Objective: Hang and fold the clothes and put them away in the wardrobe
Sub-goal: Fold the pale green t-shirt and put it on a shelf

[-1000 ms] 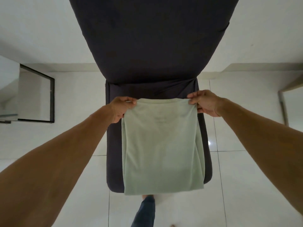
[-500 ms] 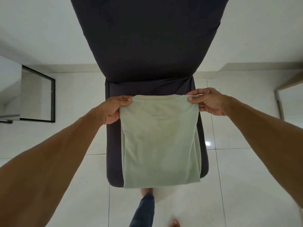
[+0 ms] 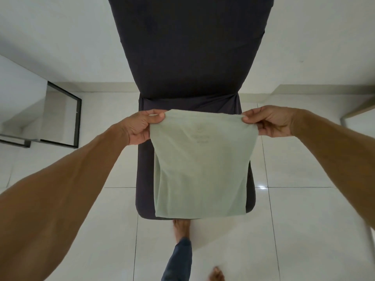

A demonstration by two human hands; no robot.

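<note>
A pale green folded shirt (image 3: pixel 200 169) hangs flat in front of me, over the seat of a dark-covered chair (image 3: pixel 188 57). My left hand (image 3: pixel 140 126) pinches its top left corner between thumb and fingers. My right hand (image 3: pixel 272 122) pinches the top right corner the same way. The cloth is stretched between both hands, and its lower edge hangs level with the seat's front edge. A faint print shows through near the top. Whether the cloth touches the seat I cannot tell.
White tiled floor (image 3: pixel 294 230) surrounds the chair. A black-framed glass panel (image 3: pixel 60 118) stands at the left by the wall. A pale table edge (image 3: pixel 357 110) shows at the right. My leg and bare feet (image 3: pixel 180 240) are below the seat's front.
Both hands have lifted the shirt a little and drawn it toward me, so its lower edge rose from below the seat's front edge to level with it. My feet have shifted.
</note>
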